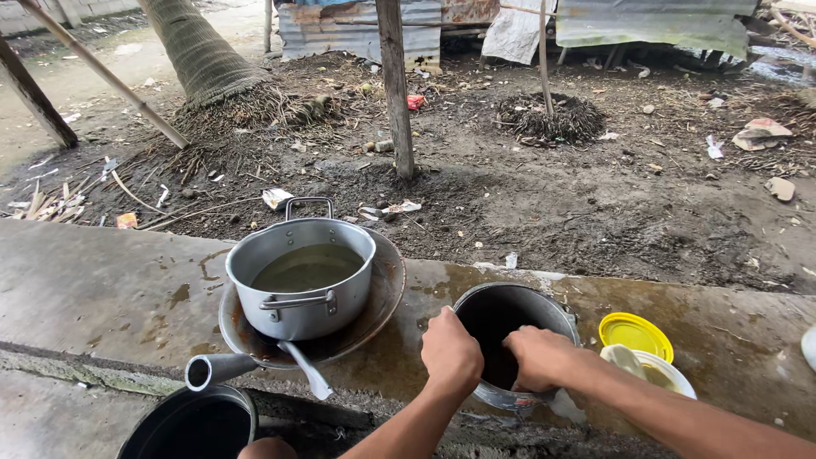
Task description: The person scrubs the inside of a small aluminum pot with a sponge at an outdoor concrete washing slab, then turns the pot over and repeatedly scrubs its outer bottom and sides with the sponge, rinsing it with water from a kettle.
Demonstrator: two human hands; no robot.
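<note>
**Concrete ledge, pots out for a scrub**

Concrete slab point(102, 289), wet w/ brown puddles, runs across the yard's edge; dirt ground & a palm trunk point(200, 51) behind. On it, a wide pan point(387, 285) sits under an aluminium pot point(302, 289) of murky water, prob. so both soak together. Right of that, a blackened pot point(544, 306), tipped toward the person. Left hand point(450, 353) clamps its near rim, steadying it. Right hand point(535, 357) reaches inside, fingers curled; can't tell what it grips. Yellow lid point(636, 333) & a white bowl point(671, 374) lie just beside. Ladle point(310, 374) leans off the pan.
</note>
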